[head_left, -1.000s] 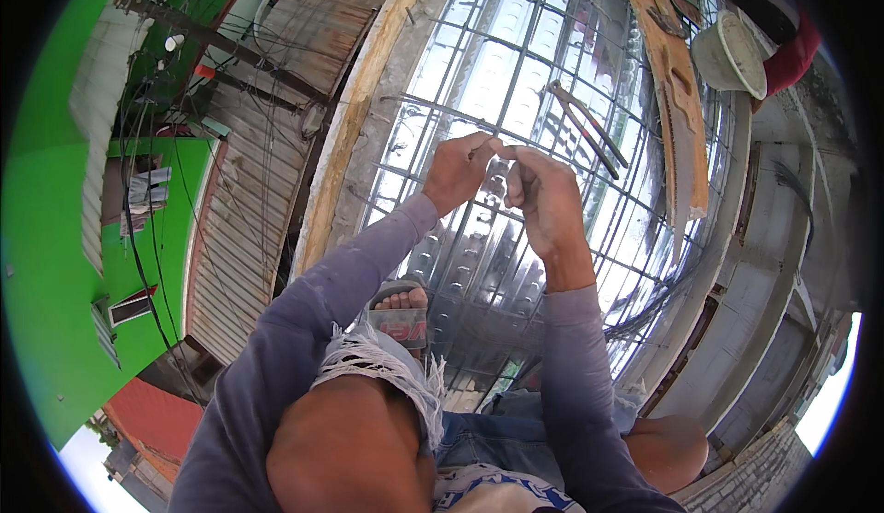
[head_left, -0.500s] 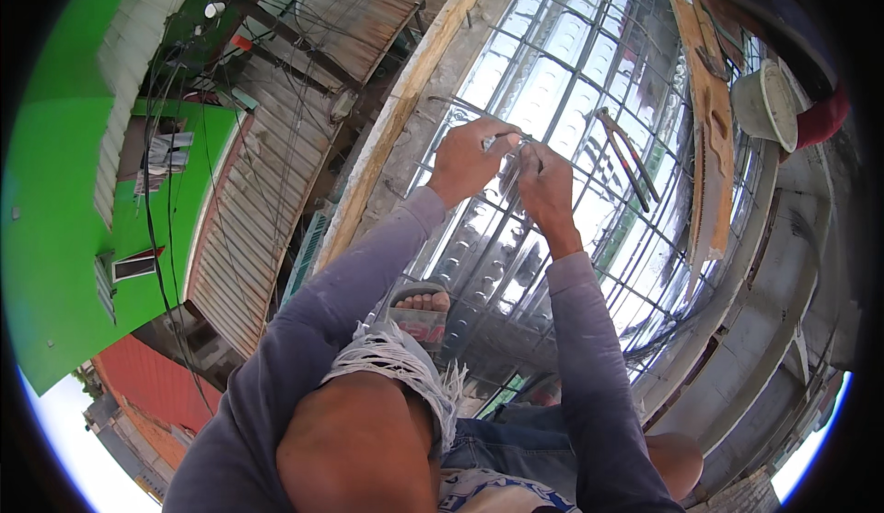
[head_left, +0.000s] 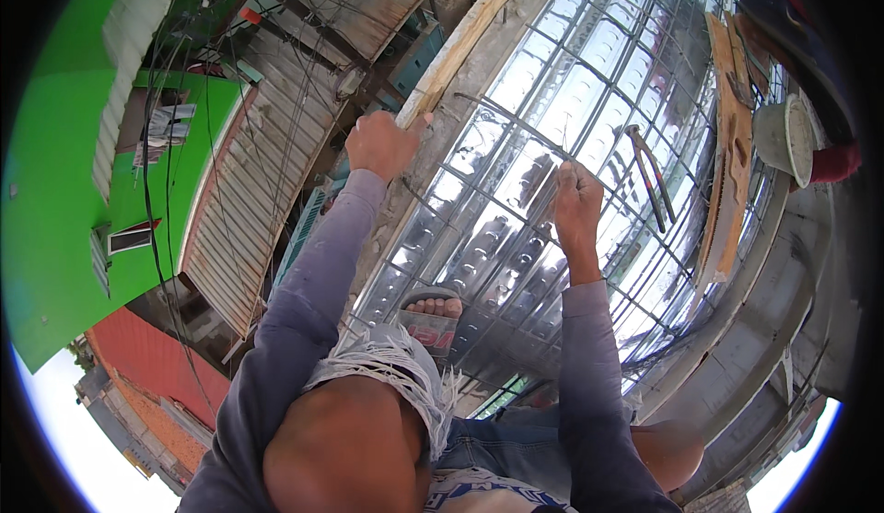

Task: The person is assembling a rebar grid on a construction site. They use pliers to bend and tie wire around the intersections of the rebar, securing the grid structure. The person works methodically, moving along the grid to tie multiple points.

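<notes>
A grid of thin steel bars [head_left: 529, 133] lies over shiny ribbed metal decking [head_left: 502, 255]. My right hand [head_left: 577, 207] is closed in a pinch over a bar crossing in the middle of the grid; what its fingertips grip is too small to make out. My left hand [head_left: 380, 145] is off the grid, its fingers curled closed beside the wooden edge board [head_left: 470, 29]; whatever it may hold is hidden. A pair of pincers [head_left: 654, 181] with dark and red handles rests on the bars to the right of my right hand.
At right, a handsaw [head_left: 716, 204] lies along wooden planks [head_left: 732, 135], with a pale bucket [head_left: 785, 142] beyond. Part of another person in dark red [head_left: 836, 165] shows there. My sandalled foot [head_left: 433, 315] is on the decking. Past the left edge are a drop, rusty roofs [head_left: 276, 135] and overhead cables.
My hands were close together at the bars; my left hand has moved away left to the edge board. My right hand stays pinched over the grid, and the view has shifted slightly.
</notes>
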A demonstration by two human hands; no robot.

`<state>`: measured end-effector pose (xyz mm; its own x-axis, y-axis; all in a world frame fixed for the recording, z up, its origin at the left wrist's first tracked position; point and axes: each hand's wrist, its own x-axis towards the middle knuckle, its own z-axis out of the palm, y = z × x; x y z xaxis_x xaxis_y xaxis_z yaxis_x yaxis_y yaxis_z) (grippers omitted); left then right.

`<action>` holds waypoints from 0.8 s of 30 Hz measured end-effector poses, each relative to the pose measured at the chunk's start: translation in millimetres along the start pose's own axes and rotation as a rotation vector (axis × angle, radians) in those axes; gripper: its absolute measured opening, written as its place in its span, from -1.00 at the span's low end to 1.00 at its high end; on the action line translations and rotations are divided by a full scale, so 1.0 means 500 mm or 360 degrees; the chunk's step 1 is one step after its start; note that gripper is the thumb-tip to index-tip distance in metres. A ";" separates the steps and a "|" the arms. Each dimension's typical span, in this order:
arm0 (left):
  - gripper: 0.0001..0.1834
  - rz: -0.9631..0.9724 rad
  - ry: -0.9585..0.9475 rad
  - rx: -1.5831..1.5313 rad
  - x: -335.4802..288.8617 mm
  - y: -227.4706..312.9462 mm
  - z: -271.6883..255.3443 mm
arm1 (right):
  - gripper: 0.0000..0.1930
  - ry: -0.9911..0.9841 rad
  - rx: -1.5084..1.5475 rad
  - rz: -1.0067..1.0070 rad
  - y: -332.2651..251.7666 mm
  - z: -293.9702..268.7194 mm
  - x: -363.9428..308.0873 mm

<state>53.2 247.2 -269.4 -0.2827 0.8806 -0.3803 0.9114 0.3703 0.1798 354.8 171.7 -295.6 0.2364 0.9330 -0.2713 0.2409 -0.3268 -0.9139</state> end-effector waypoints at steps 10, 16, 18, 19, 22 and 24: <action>-0.03 0.0105 0.0046 -0.0151 0.004 -0.008 0.027 | -0.70 0.0021 0.1129 0.0405 0.023 -0.050 -0.017; -0.06 0.0214 0.0072 -0.0339 0.069 -0.012 0.031 | -0.74 -0.0042 0.1365 0.0358 0.048 -0.054 -0.005; -0.13 0.0195 0.0247 -0.0253 0.077 -0.034 0.057 | -0.74 -0.0061 0.1307 0.0351 0.049 -0.046 -0.001; -0.17 0.0170 0.0204 -0.0218 0.060 -0.002 0.051 | -0.73 -0.0047 0.1322 0.0373 0.058 -0.060 0.004; -0.28 0.0106 0.0156 -0.0097 0.016 0.033 0.028 | -0.74 -0.0115 0.1399 0.0411 0.067 -0.085 0.004; -0.34 0.0144 0.0181 -0.0026 0.022 0.025 0.025 | -0.73 -0.0151 0.1332 0.0366 0.058 -0.085 0.007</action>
<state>65.2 257.6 -282.8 -0.2325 0.9380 -0.2571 0.9300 0.2918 0.2237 402.7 159.0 -310.3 0.1057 0.8783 -0.4662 -0.5825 -0.3253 -0.7449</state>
